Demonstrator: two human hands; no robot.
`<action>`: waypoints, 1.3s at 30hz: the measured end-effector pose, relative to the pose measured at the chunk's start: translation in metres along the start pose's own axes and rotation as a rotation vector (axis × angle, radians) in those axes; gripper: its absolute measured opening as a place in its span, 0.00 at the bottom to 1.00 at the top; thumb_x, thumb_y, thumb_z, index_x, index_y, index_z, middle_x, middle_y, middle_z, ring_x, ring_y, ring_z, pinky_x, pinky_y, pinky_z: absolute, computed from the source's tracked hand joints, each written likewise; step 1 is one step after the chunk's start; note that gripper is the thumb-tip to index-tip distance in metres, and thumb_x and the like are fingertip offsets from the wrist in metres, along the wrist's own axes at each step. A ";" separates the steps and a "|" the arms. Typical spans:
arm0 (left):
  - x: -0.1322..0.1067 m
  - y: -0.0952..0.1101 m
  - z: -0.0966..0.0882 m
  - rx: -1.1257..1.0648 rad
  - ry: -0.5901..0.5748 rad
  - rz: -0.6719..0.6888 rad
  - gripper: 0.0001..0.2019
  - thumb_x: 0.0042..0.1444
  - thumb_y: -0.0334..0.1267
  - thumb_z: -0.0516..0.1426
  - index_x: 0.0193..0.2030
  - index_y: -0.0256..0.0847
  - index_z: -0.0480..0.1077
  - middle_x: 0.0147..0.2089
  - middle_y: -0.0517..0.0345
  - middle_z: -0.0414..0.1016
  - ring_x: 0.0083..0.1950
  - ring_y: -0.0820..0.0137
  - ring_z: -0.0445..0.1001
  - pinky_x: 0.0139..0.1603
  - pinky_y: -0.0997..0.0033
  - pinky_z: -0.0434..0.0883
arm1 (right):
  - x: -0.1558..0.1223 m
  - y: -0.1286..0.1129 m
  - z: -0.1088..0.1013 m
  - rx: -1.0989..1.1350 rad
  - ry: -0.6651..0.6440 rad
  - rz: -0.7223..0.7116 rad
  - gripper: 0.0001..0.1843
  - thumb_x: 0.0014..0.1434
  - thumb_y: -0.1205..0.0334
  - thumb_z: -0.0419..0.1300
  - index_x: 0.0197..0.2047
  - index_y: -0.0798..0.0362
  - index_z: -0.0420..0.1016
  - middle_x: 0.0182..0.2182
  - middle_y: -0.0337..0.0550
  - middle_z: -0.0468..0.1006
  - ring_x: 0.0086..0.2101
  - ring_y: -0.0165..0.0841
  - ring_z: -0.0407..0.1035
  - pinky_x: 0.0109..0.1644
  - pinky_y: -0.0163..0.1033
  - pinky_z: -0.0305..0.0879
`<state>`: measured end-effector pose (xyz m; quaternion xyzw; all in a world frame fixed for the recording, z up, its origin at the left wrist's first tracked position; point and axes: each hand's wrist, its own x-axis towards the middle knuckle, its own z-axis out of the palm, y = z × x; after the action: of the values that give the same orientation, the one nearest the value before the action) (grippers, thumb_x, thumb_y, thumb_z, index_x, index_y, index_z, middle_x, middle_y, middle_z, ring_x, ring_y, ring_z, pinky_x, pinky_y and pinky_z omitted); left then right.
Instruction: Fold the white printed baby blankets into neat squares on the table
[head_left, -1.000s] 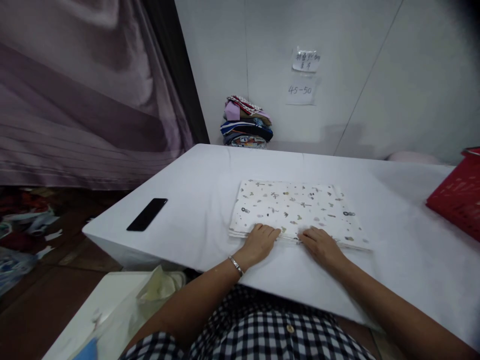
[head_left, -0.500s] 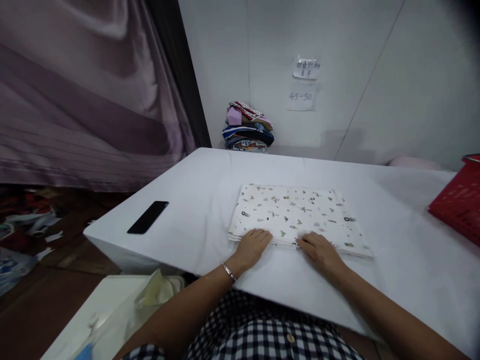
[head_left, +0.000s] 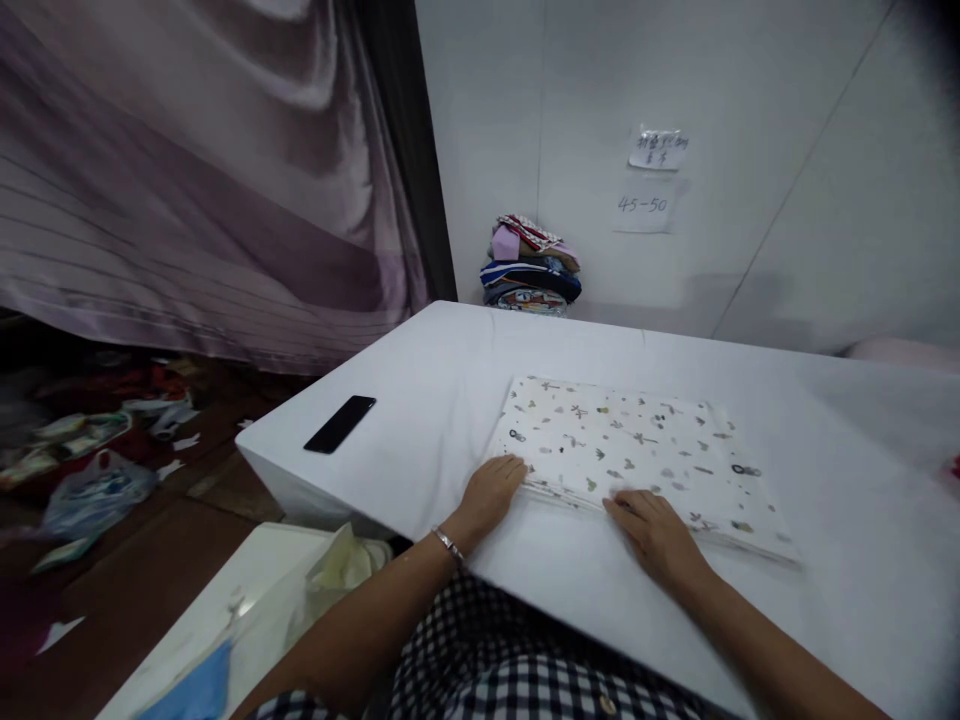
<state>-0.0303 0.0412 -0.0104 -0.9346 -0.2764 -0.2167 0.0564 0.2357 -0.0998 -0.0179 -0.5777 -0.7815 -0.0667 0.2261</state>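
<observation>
A folded white cloth point(head_left: 630, 440) with small printed motifs lies flat on the white table point(head_left: 420, 400). Its layered near edge faces me. At the near left corner of the cloth rests my left hand point(head_left: 489, 495), fingers laid out flat over the edge. My right hand point(head_left: 660, 530) touches the near edge right of the middle, its fingers extended on top and slightly blurred. Neither hand is closed around the cloth.
A black phone point(head_left: 340, 424) lies at the table's left. Folded fabrics point(head_left: 531, 265) are stacked beyond the back edge by the wall. A white surface point(head_left: 247, 590) with a blue item point(head_left: 191, 690) stands lower left. A purple curtain point(head_left: 225, 180) hangs left.
The view has turned left, so the scene sits further right and the red container is nearly out of frame. My left hand has slid left along the edge to the cloth's corner.
</observation>
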 end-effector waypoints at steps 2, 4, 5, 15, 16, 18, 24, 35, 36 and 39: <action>-0.002 -0.003 -0.002 -0.005 0.006 -0.007 0.13 0.60 0.28 0.48 0.48 0.40 0.68 0.51 0.55 0.73 0.53 0.68 0.69 0.56 0.62 0.66 | -0.001 0.000 0.001 -0.002 0.007 0.001 0.19 0.62 0.68 0.46 0.51 0.47 0.71 0.42 0.47 0.75 0.42 0.39 0.66 0.41 0.44 0.63; -0.003 -0.004 -0.004 -0.011 0.001 -0.022 0.14 0.59 0.26 0.48 0.48 0.40 0.68 0.52 0.55 0.72 0.55 0.68 0.68 0.57 0.61 0.65 | -0.001 0.000 0.001 -0.006 0.011 0.000 0.19 0.61 0.68 0.47 0.51 0.47 0.71 0.43 0.47 0.75 0.42 0.39 0.67 0.41 0.44 0.63; -0.003 -0.005 -0.005 -0.014 -0.003 -0.024 0.15 0.58 0.25 0.48 0.48 0.40 0.68 0.52 0.55 0.72 0.55 0.68 0.68 0.57 0.61 0.64 | -0.001 0.000 0.001 -0.006 0.015 0.000 0.19 0.61 0.68 0.47 0.51 0.47 0.71 0.42 0.47 0.75 0.42 0.39 0.67 0.41 0.45 0.63; -0.010 -0.017 -0.004 -0.027 -0.139 -0.079 0.27 0.49 0.17 0.45 0.54 0.41 0.66 0.59 0.56 0.66 0.64 0.68 0.57 0.63 0.57 0.57 | -0.001 0.000 0.005 0.017 0.027 0.001 0.19 0.60 0.69 0.47 0.51 0.48 0.71 0.42 0.48 0.75 0.42 0.39 0.67 0.42 0.46 0.64; -0.011 -0.018 -0.004 -0.029 -0.151 -0.076 0.28 0.49 0.17 0.45 0.55 0.41 0.65 0.59 0.56 0.65 0.64 0.68 0.56 0.63 0.57 0.57 | 0.000 -0.001 0.004 0.020 0.019 0.010 0.19 0.61 0.68 0.47 0.51 0.48 0.71 0.43 0.48 0.75 0.42 0.39 0.67 0.42 0.46 0.64; -0.011 -0.019 -0.004 -0.029 -0.161 -0.069 0.28 0.49 0.17 0.44 0.55 0.40 0.65 0.60 0.56 0.65 0.64 0.68 0.56 0.63 0.57 0.57 | 0.000 -0.002 0.001 0.034 -0.003 0.023 0.19 0.61 0.68 0.47 0.52 0.47 0.70 0.45 0.47 0.74 0.43 0.38 0.66 0.43 0.45 0.64; -0.008 -0.026 -0.003 -0.007 -0.130 -0.025 0.28 0.48 0.19 0.43 0.54 0.39 0.67 0.58 0.55 0.66 0.63 0.64 0.59 0.62 0.55 0.59 | -0.015 0.009 -0.024 0.055 -0.012 0.064 0.18 0.62 0.66 0.47 0.53 0.49 0.69 0.47 0.46 0.74 0.46 0.36 0.66 0.48 0.45 0.62; -0.007 -0.030 -0.001 0.063 -0.152 0.042 0.28 0.48 0.21 0.43 0.55 0.37 0.67 0.59 0.52 0.66 0.62 0.62 0.60 0.61 0.55 0.58 | -0.098 0.083 -0.086 -0.147 0.057 0.327 0.15 0.61 0.58 0.51 0.45 0.49 0.76 0.44 0.48 0.76 0.44 0.39 0.69 0.49 0.47 0.64; -0.006 -0.027 -0.003 0.069 -0.152 0.045 0.28 0.48 0.21 0.43 0.54 0.37 0.67 0.58 0.52 0.66 0.62 0.62 0.60 0.61 0.55 0.58 | -0.104 0.088 -0.090 -0.129 0.069 0.375 0.15 0.61 0.57 0.51 0.44 0.49 0.77 0.44 0.48 0.76 0.44 0.39 0.69 0.49 0.46 0.64; -0.002 -0.015 -0.010 0.073 -0.138 0.074 0.26 0.49 0.23 0.44 0.55 0.37 0.66 0.58 0.52 0.67 0.61 0.61 0.62 0.62 0.53 0.57 | -0.113 0.095 -0.097 -0.019 0.141 0.636 0.15 0.59 0.55 0.51 0.40 0.50 0.77 0.42 0.46 0.77 0.42 0.38 0.70 0.45 0.43 0.66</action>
<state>-0.0437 0.0506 -0.0019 -0.9542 -0.2527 -0.1394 0.0790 0.3769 -0.2030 0.0054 -0.7890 -0.5436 -0.0399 0.2836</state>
